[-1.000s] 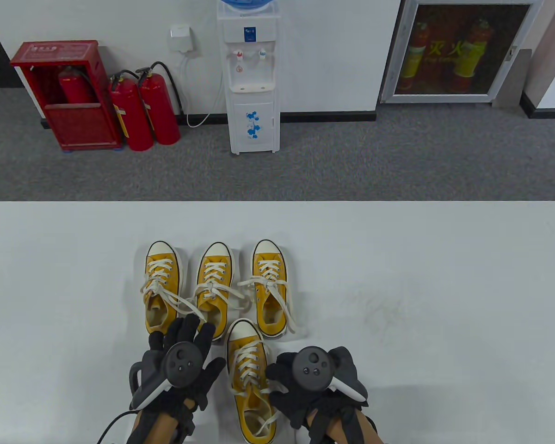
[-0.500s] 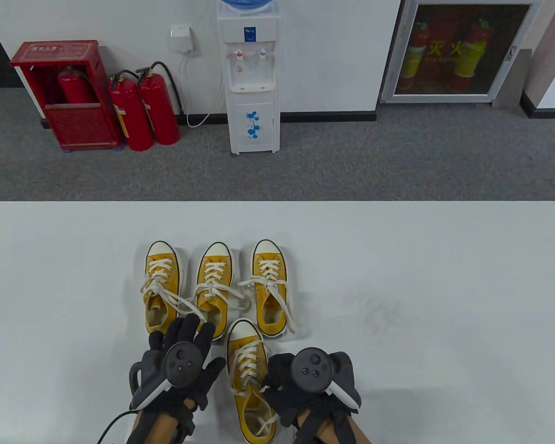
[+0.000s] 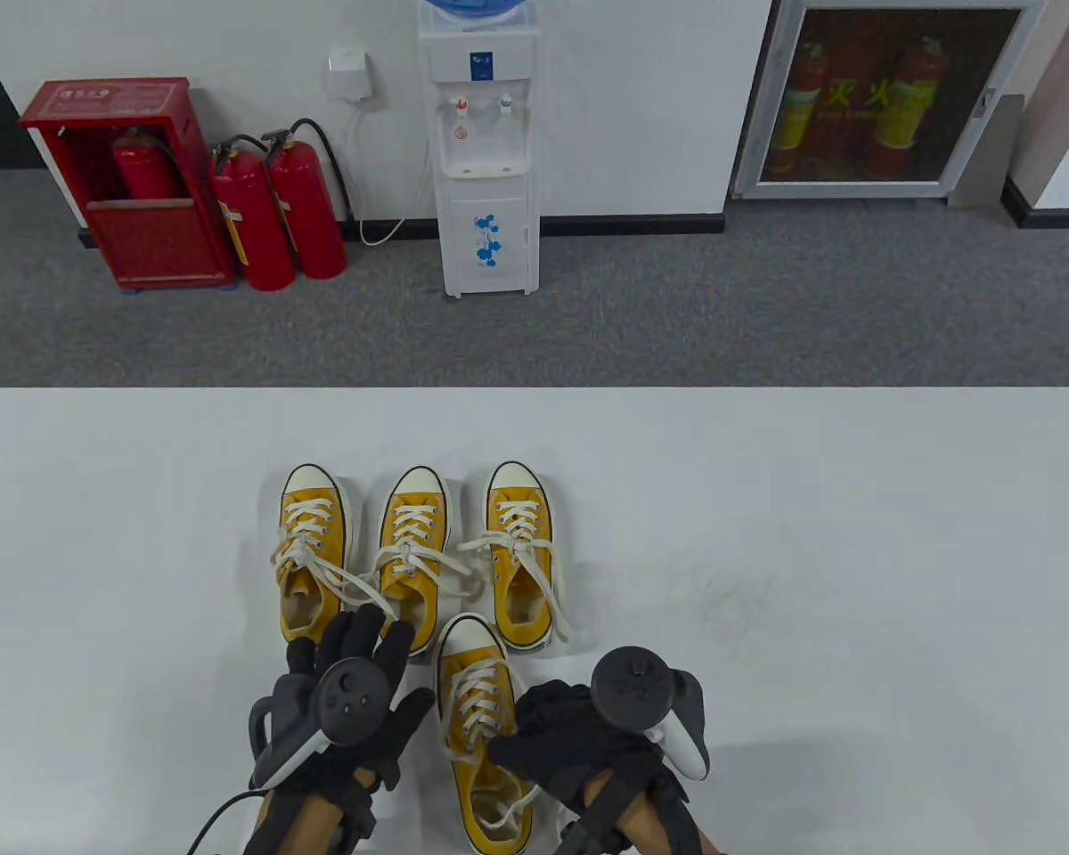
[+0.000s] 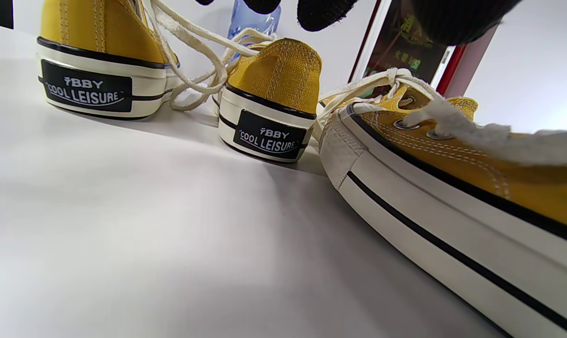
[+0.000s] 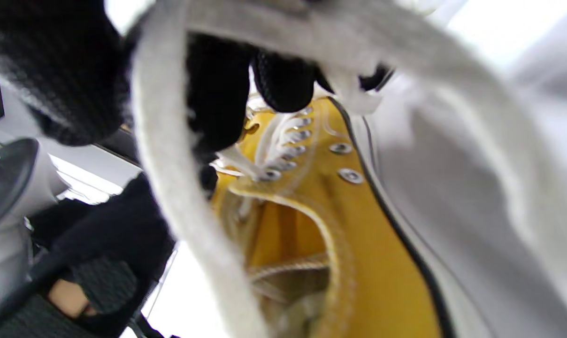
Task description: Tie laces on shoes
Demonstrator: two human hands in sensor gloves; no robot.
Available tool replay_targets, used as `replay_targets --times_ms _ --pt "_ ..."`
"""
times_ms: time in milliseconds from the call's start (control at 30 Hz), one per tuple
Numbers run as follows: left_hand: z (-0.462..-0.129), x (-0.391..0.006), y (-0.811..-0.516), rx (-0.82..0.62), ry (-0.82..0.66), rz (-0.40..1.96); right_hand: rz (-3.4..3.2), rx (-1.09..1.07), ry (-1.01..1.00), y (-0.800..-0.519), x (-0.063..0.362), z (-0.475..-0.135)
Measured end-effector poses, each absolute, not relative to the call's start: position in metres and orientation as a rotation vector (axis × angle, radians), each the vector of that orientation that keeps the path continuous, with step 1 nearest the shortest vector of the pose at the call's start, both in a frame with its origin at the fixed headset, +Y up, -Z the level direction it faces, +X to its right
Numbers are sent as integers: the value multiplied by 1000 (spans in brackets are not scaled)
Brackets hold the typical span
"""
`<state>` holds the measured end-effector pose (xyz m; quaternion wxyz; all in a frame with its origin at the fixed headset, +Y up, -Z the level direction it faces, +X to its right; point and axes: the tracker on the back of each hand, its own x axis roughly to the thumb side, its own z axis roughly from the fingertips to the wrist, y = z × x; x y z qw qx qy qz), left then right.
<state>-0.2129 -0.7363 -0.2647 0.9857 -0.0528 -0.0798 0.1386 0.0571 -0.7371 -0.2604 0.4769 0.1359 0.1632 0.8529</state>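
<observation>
Now, table view: the near shoe [image 3: 484, 739] lies below the row of three; right hand [image 3: 579, 744] pinches its lace [image 3: 518, 806], starting the knot; left hand [image 3: 352, 704] rests flat, fingers straight, and probably must take the other end; left wrist view: yellow canvas, rubber soles; right wrist view: flat woven lace [image 5: 171, 188], metal eyelets [image 5: 350, 175].

Left hand [image 3: 356, 704] flat, fingers straight; right hand [image 3: 570, 739] curled, pinching

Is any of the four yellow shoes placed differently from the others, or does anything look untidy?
The near shoe sits alone outside the back row of three. The left shoe's loose lace trails across toward the middle shoe. Nothing looks damaged.
</observation>
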Motion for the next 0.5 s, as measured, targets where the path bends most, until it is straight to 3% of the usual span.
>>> replay_targets --times_ms 267,500 --pt "-265 -213 -737 -107 -160 283 1782 339 485 -723 71 -264" --pt "-265 -214 -737 -109 -158 286 1644 336 434 -714 80 -265"
